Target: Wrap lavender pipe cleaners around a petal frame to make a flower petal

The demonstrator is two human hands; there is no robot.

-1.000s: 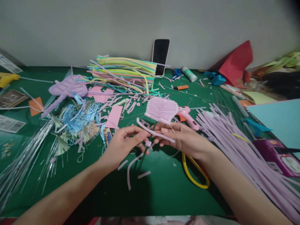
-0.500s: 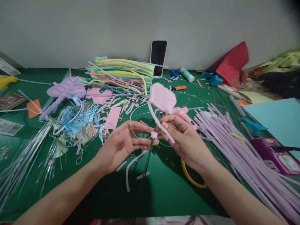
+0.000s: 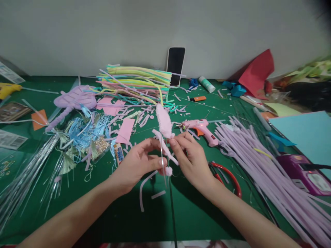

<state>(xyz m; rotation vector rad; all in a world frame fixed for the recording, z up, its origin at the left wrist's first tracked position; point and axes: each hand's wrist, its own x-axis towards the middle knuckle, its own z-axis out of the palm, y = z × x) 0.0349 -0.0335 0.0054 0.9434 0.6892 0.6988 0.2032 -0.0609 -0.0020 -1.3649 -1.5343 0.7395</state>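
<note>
A pink fuzzy pipe-cleaner piece (image 3: pixel 163 120) stands upright between my hands, seen nearly edge-on. My right hand (image 3: pixel 192 156) pinches it at its base with thumb and forefinger. My left hand (image 3: pixel 133 165) is closed around the thin dark stem area just below, its thumb beside a small pink ball (image 3: pixel 169 171). A short lilac pipe-cleaner strip (image 3: pixel 165 146) slants across between the fingers, near a loose pale wire loop. The dark stem (image 3: pixel 172 213) runs down towards the table's front edge. What exactly the left fingertips grip is partly hidden.
A pink glue gun (image 3: pixel 204 129) lies behind my right hand, red-handled pliers (image 3: pixel 234 181) beside my right forearm. Lilac pipe cleaners (image 3: pixel 261 172) spread at right; coloured ones (image 3: pixel 137 81) lie at the back near a phone (image 3: pixel 176 65). Blue tassels (image 3: pixel 82 125) and scraps lie left.
The pink fuzzy piece has turned from broad side to edge-on and moved lower and left. My right hand has shifted to its base. The glue gun and red pliers handles now show more fully.
</note>
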